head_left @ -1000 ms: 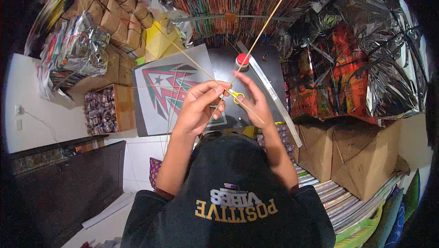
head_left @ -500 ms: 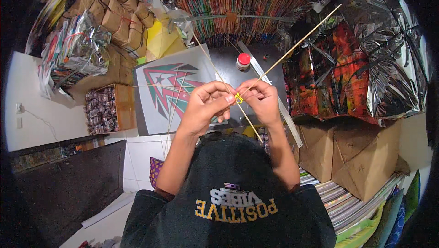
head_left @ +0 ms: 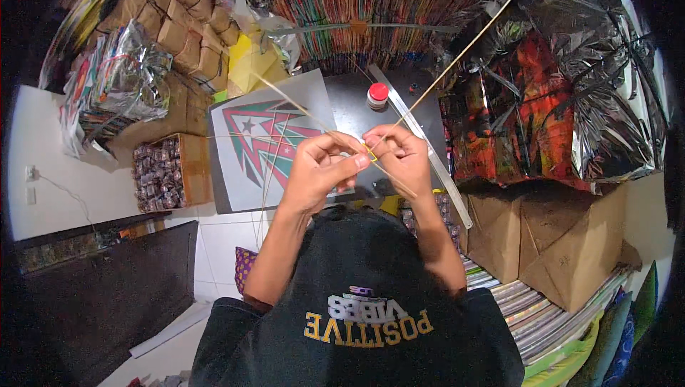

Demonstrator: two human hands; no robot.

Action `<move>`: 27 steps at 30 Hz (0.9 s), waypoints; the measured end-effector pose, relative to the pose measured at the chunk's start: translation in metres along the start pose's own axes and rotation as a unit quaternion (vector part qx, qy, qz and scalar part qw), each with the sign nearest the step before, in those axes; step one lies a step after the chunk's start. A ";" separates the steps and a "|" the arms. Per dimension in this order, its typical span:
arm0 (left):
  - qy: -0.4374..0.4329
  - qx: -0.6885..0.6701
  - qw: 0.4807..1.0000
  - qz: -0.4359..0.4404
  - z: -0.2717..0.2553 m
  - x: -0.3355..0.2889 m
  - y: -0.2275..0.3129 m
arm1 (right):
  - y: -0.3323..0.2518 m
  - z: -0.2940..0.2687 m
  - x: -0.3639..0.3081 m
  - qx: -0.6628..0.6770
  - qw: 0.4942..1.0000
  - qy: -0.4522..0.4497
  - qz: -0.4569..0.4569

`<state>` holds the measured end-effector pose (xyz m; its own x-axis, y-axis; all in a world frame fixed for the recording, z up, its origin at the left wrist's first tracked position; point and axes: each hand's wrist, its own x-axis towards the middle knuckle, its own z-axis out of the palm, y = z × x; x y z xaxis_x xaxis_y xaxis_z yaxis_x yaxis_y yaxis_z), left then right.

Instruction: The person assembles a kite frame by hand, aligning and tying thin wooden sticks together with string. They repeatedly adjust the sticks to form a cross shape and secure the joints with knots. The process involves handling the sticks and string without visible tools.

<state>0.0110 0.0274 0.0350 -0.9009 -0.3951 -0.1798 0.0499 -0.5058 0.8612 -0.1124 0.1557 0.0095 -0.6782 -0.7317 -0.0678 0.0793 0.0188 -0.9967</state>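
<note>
Two thin bamboo sticks cross in front of me, above the table's front part. My left hand (head_left: 321,171) is closed, its thumb and fingers pinching one bamboo stick (head_left: 289,96) near the crossing. A thin yellow band (head_left: 371,153), perhaps a rubber band, runs round the crossing. At that spot my right hand (head_left: 403,160) is closed, with its fingertips against the band. The other bamboo stick (head_left: 467,48) rises from the crossing past the right fingers toward the far right. Fingers partly hide the joint.
Colourful patterned paper (head_left: 285,133) lies on the dark table (head_left: 349,91), with long thin sticks over it. Beyond my hands are a red-capped bottle (head_left: 377,96) and a long metal ruler (head_left: 448,186). Bundled packs (head_left: 521,108), a box of small wrapped items (head_left: 193,169) and cartons (head_left: 571,244) crowd the sides.
The stick in my left hand has tilted, its far end swinging left and toward me. The yellow band's loose loops have become a tighter line. Both hands stay near the crossing.
</note>
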 end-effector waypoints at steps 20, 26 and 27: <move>0.081 0.039 0.996 -0.015 -0.002 -0.001 -0.009 | 0.026 -0.036 0.010 0.469 0.874 0.126 0.027; 0.138 0.024 0.989 0.046 -0.004 0.006 -0.012 | 0.030 -0.049 -0.002 0.223 0.974 0.030 -0.035; 0.149 0.020 0.987 0.050 -0.005 0.007 -0.013 | 0.026 -0.048 -0.006 0.195 0.980 0.008 -0.050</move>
<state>0.0066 0.0272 0.0204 -0.7256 -0.6521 -0.2199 0.1099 -0.4253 0.8983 -0.1416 0.1936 -0.0181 -0.7084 -0.7053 0.0258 0.2818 -0.3162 -0.9059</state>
